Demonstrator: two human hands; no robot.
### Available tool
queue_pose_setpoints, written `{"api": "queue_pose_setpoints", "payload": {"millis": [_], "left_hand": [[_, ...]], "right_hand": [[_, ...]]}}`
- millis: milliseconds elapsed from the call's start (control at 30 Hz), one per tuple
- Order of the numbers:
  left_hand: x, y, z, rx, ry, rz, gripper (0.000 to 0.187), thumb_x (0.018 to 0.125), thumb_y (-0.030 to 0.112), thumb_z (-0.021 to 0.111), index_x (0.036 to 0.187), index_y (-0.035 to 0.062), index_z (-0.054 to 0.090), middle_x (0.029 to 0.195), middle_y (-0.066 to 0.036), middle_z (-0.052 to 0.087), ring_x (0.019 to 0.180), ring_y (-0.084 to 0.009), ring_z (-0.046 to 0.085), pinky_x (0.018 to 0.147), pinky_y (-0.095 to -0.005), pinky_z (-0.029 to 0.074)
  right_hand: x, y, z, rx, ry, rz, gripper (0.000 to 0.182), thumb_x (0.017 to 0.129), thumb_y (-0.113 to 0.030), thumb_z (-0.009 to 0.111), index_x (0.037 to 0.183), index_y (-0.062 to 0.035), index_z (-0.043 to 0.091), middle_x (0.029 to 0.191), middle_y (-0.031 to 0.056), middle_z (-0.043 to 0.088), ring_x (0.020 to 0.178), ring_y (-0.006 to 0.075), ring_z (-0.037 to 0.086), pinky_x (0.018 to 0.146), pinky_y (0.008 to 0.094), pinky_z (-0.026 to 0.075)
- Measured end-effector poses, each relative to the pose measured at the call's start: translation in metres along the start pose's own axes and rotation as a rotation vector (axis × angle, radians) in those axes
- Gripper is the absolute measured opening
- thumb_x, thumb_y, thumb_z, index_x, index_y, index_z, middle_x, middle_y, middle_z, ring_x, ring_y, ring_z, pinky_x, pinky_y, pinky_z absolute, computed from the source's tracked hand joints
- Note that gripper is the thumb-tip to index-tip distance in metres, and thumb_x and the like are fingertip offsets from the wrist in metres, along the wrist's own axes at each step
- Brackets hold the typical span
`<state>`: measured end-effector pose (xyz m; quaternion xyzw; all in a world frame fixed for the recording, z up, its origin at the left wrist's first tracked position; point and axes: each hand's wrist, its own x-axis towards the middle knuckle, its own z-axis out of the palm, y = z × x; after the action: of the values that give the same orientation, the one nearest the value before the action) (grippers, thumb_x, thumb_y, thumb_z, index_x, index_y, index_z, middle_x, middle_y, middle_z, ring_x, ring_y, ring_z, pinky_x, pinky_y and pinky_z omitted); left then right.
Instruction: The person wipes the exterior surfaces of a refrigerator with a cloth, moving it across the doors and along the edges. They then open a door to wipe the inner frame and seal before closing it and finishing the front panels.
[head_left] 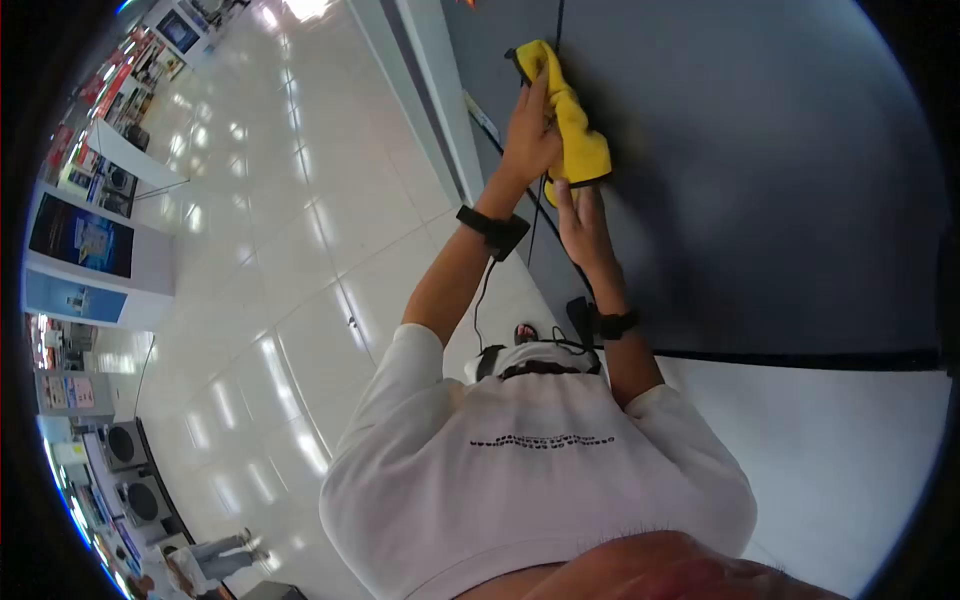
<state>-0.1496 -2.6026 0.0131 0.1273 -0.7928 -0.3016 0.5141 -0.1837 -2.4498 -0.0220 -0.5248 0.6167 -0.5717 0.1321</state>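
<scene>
A yellow cloth [585, 150] with black edging lies bunched against a broad dark grey panel [760, 200]. My left hand [530, 140] grips its left side, fingers stretched up along the folds. At the lower end of the cloth, my right hand [590, 235] pinches the hem, with the thumb and fingers pointing up. Both wrists wear black straps with small devices, and a thin cable hangs from the left one. A narrow dark seam runs along the panel behind the cloth.
Shiny white floor tiles [290, 300] stretch out to the left. A pale upright edge [430, 90] borders the panel. Washing machines [145, 500] stand at the far lower left, near another person [210, 560]. A display stand with a dark poster [82, 235] is farther up.
</scene>
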Motion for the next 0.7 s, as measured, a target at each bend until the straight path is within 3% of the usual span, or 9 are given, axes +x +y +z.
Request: {"api": "queue_pose_setpoints", "payload": {"millis": [67,133,233,300,400,467,500,667,700], "left_hand": [[0.0,0.001,-0.003,0.034,0.013,0.06,0.072,0.083,0.015,0.064,0.144,0.0005,0.029,0.122,-0.027,0.049,0.108,-0.0437,0.052,0.093,-0.0427,0.044],[-0.009,0.004,0.0,-0.062,-0.083,-0.123,0.078,0.082,0.013,0.069,0.146,0.0028,0.027,0.125,-0.02,0.05,0.117,-0.035,0.051,0.102,-0.0396,0.038],[-0.044,-0.062,0.023,-0.038,-0.022,-0.133,0.08,0.084,0.015,0.068,0.148,0.0041,0.022,0.127,-0.018,0.05,0.118,-0.0338,0.051,0.101,-0.0388,0.04],[-0.074,-0.143,0.024,-0.116,-0.364,-0.472,0.078,0.087,0.018,0.067,0.147,0.0035,0.021,0.127,-0.019,0.053,0.117,-0.0342,0.054,0.097,-0.0386,0.043],[-0.072,-0.127,0.01,0.105,-0.448,-0.601,0.072,0.088,0.019,0.067,0.145,0.0026,0.025,0.124,-0.021,0.057,0.112,-0.0341,0.059,0.093,-0.0383,0.046],[-0.044,-0.117,-0.003,0.077,-0.401,-0.551,0.075,0.084,0.017,0.067,0.143,-0.0024,0.026,0.123,-0.024,0.056,0.112,-0.0379,0.057,0.093,-0.0406,0.046],[-0.039,-0.108,-0.006,0.038,-0.355,-0.513,0.078,0.08,0.015,0.068,0.142,-0.0073,0.026,0.123,-0.027,0.055,0.113,-0.0418,0.056,0.094,-0.0428,0.045],[0.026,-0.049,-0.025,-0.068,-0.008,-0.074,0.067,0.08,0.003,0.057,0.142,-0.0014,0.031,0.119,-0.025,0.052,0.113,-0.043,0.051,0.097,-0.0435,0.042],[0.03,-0.045,-0.025,-0.074,-0.009,-0.082,0.067,0.08,0.003,0.057,0.142,-0.0014,0.031,0.119,-0.025,0.052,0.113,-0.043,0.051,0.097,-0.0435,0.042]], "right_hand": [[0.007,0.006,0.001,0.097,-0.044,0.018,0.045,0.102,-0.032,0.042,0.132,0.0011,0.038,0.125,0.0222,0.047,0.114,0.036,0.048,0.099,0.0441,0.036],[0.012,0.027,0.007,0.159,-0.073,0.016,0.045,0.102,-0.033,0.042,0.132,0.0004,0.039,0.122,0.021,0.05,0.113,0.0348,0.05,0.099,0.0437,0.037],[0.015,0.085,0.035,0.126,-0.053,0.028,0.047,0.102,-0.036,0.041,0.134,-0.0006,0.04,0.121,0.0194,0.053,0.114,0.0341,0.051,0.099,0.0425,0.037],[0.016,0.115,0.051,0.074,-0.28,0.213,0.05,0.102,-0.036,0.041,0.136,-0.0004,0.038,0.127,0.0197,0.051,0.118,0.0353,0.049,0.1,0.0424,0.036],[0.019,0.139,0.061,0.025,-0.207,0.111,0.047,0.101,-0.033,0.045,0.134,0.0003,0.041,0.131,0.0181,0.05,0.121,0.0325,0.047,0.103,0.0398,0.034],[0.029,0.132,0.066,0.05,-0.086,-0.021,0.043,0.1,-0.03,0.049,0.129,0.0016,0.045,0.124,0.0164,0.055,0.116,0.0296,0.051,0.1,0.0373,0.037],[0.034,0.108,0.058,0.087,-0.138,0.048,0.041,0.099,-0.027,0.051,0.128,0.002,0.046,0.121,0.0167,0.056,0.113,0.0307,0.054,0.097,0.0371,0.039],[0.072,0.046,0.037,0.012,-0.079,-0.123,0.039,0.097,-0.024,0.056,0.125,0.0023,0.048,0.116,0.018,0.059,0.108,0.0341,0.056,0.093,0.0384,0.042],[0.076,0.038,0.035,0.008,-0.082,-0.114,0.039,0.097,-0.024,0.056,0.125,0.0023,0.048,0.116,0.018,0.059,0.108,0.0341,0.056,0.093,0.0384,0.042]]}}
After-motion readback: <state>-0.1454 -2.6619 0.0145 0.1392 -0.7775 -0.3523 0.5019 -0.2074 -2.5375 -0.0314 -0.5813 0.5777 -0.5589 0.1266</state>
